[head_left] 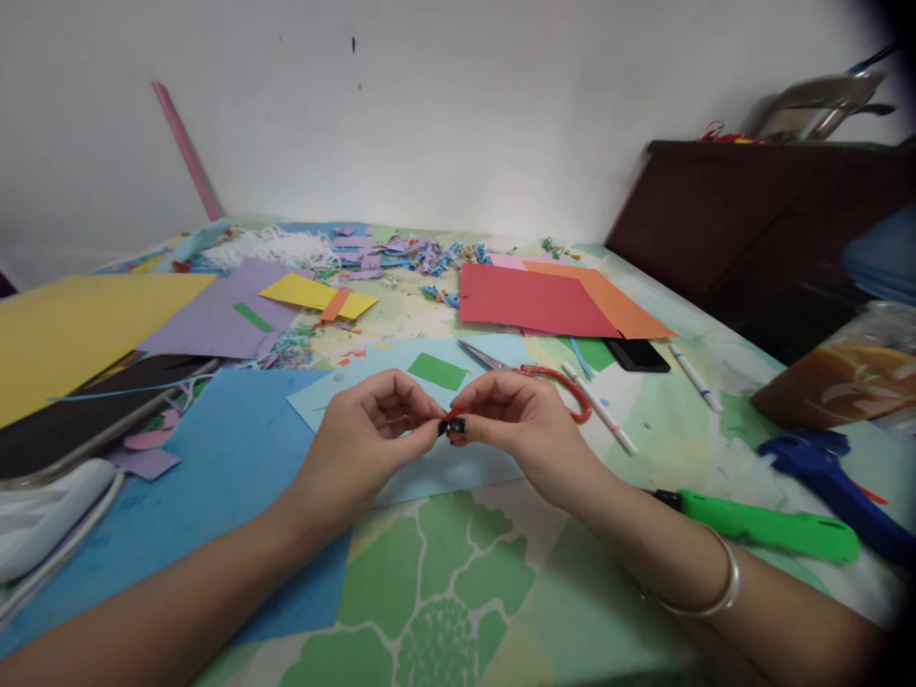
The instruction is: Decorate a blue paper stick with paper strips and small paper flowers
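Both hands meet above a light blue sheet of paper (401, 491), fingertips pinched together. Between the thumbs and forefingers of my left hand (364, 420) and my right hand (533, 425) shows a tiny red paper piece (450, 415), mostly hidden by the fingers. A small green paper rectangle (438, 370) lies on the sheet just beyond the fingertips. Red-handled scissors (551, 374) rest partly behind my right hand, blades pointing away to the left. A white marker (601, 408) lies to the right of them.
Yellow (93, 315), purple (207, 310), blue (236, 477) and red sheets (536, 301) spread around. Paper scraps (429, 253) and white string (272, 248) lie at the back. On the right are a phone (639, 356), a green cutter (769, 527) and a blue glue gun (837, 482).
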Demonstrator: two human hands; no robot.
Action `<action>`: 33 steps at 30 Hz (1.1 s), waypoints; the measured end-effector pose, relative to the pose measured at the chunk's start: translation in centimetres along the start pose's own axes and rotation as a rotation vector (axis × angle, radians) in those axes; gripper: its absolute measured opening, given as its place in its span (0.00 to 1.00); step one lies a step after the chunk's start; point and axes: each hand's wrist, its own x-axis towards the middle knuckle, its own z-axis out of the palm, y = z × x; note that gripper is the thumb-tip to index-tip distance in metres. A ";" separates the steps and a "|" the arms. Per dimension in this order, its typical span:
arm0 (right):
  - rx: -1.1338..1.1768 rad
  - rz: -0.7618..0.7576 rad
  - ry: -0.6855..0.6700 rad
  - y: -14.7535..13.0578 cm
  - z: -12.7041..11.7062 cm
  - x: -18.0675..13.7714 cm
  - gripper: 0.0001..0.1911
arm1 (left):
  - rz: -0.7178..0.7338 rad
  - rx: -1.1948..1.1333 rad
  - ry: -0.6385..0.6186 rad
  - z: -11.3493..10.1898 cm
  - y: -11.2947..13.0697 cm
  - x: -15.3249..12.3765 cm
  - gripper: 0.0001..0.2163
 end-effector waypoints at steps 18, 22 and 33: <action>-0.015 0.021 0.030 0.0 0.0 0.1 0.08 | -0.038 0.027 -0.011 0.0 0.0 0.0 0.06; -0.018 0.038 0.013 -0.2 0.2 -0.1 0.10 | -0.037 0.022 -0.032 0.0 -0.1 0.0 0.06; -0.082 0.023 0.028 -0.2 0.1 -0.1 0.13 | -0.033 -0.026 -0.084 0.1 -0.1 -0.1 0.06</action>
